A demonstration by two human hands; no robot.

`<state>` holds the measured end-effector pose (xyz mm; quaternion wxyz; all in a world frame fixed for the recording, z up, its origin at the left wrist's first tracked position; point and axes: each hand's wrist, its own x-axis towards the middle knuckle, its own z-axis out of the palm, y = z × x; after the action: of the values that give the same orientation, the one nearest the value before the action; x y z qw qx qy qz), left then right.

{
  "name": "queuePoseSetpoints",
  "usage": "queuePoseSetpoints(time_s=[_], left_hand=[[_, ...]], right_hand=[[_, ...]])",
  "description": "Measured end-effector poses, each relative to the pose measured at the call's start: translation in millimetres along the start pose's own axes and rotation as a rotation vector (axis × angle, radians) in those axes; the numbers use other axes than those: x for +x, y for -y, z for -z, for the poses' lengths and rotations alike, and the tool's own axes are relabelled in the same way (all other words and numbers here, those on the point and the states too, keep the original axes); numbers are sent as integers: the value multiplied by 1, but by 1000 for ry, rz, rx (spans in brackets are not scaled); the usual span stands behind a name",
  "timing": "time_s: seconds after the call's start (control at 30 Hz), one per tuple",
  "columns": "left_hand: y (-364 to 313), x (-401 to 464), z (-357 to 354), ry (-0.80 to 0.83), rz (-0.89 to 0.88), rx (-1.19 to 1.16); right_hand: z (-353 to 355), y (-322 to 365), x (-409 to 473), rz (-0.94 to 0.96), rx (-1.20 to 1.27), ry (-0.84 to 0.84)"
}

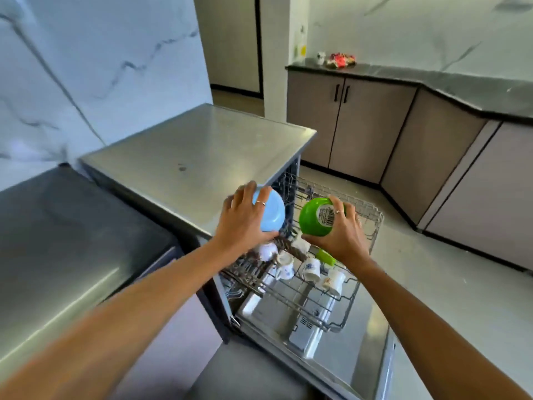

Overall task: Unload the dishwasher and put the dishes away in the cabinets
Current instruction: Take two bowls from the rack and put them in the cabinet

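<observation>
Two bowls aloft: blue bowl (272, 210) (left hand (245, 220)), green bowl (315, 216) (right hand (343, 235))

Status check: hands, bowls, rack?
Left hand gripping blue bowl, right hand gripping green bowl, both above the pulled-out rack. White cups left in rack. Nothing blocking.
</observation>
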<state>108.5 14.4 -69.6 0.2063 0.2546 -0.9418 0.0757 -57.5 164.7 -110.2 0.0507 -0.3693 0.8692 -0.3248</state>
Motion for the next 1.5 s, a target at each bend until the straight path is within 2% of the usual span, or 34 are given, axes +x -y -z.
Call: queuePoseSetpoints(time_s=[0.13, 0.3, 0.77, 1.07, 1.27, 1.5], left_hand=[[48, -5, 74, -132, 101, 17], [100, -30, 154, -169, 298, -55], [231, -132, 316, -402, 580, 136], [278, -141, 365, -537, 642, 202], [321, -122, 405, -667, 590, 274], [366, -71, 475, -804, 483, 456]], right_hand=[[17, 75, 0, 83, 66, -28], [23, 181, -1, 262, 166, -50], [8, 421, -31, 771, 335, 5], [5, 522, -29, 1057, 430, -93], [3, 594, -2, 1101, 575, -188], [38, 674, 50, 1225, 725, -411]])
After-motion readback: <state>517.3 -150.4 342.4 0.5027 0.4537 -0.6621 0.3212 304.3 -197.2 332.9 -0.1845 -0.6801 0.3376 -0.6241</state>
